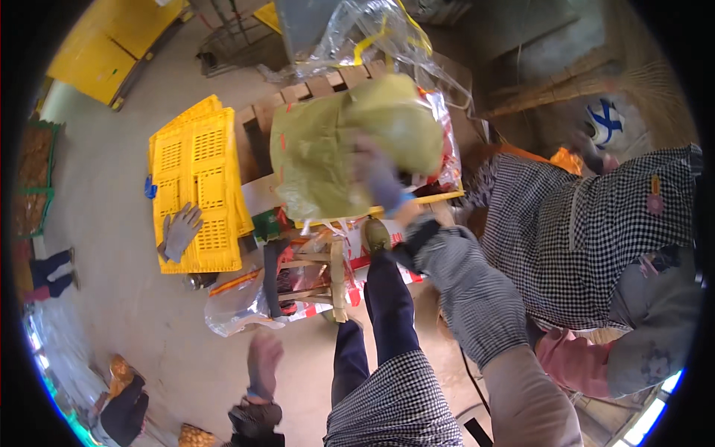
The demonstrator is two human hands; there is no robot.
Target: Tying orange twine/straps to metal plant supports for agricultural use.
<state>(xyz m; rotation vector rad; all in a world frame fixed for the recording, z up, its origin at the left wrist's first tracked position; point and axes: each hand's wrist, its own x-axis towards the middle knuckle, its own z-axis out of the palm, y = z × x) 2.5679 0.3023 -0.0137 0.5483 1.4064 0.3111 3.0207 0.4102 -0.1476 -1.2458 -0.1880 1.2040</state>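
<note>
An olive-green woven sack lies over a wooden pallet at the centre. My right hand, in a greyish glove, reaches onto the sack's near side. Motion smears its fingers, so I cannot make out whether it grips the cloth. My left hand hangs low over the floor, away from the sack. It is blurred, with fingers stretched out and nothing visible in it. Nearest to it is a small wooden stool beside clear plastic packaging.
Yellow plastic crates stand left of the sack, with a grey glove on top. Beyond the sack lies crumpled clear plastic. A co-worker in a checked garment is close on my right. Yellow bins stand far left.
</note>
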